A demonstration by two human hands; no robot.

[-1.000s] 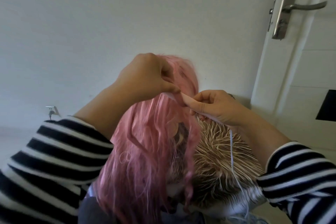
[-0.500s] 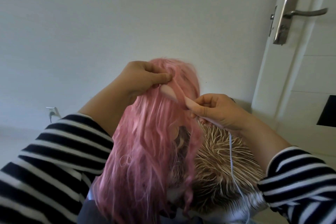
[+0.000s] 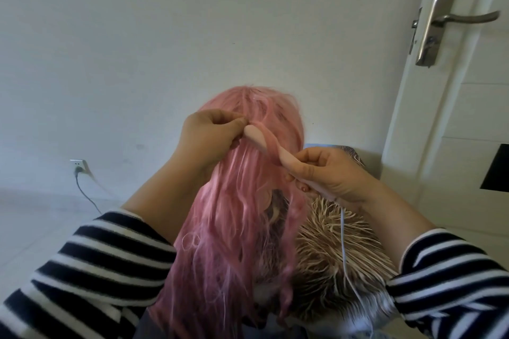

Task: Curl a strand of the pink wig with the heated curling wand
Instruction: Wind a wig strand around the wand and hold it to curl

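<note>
The pink wig [image 3: 231, 223] hangs long and straight in the middle of the view, its crown at the top. A pale pink curling wand [image 3: 257, 138] lies slanted across the crown, with one pink strand [image 3: 271, 147] wrapped around its barrel. My right hand [image 3: 325, 173] grips the wand's handle at the lower right. My left hand [image 3: 212, 137] pinches the strand's end against the wand's tip. The wand's thin white cord [image 3: 343, 245] drops from my right hand.
A blond spiky wig [image 3: 330, 261] sits to the right of the pink one. A wall socket with a dark cable [image 3: 80, 170] is at the left. A white door with a metal handle [image 3: 440, 22] stands at the right. Both sleeves are black-and-white striped.
Both hands and the wand have dropped lower against the wig, showing more of the crown. My left hand has shifted from over the wand to pinching at its tip.
</note>
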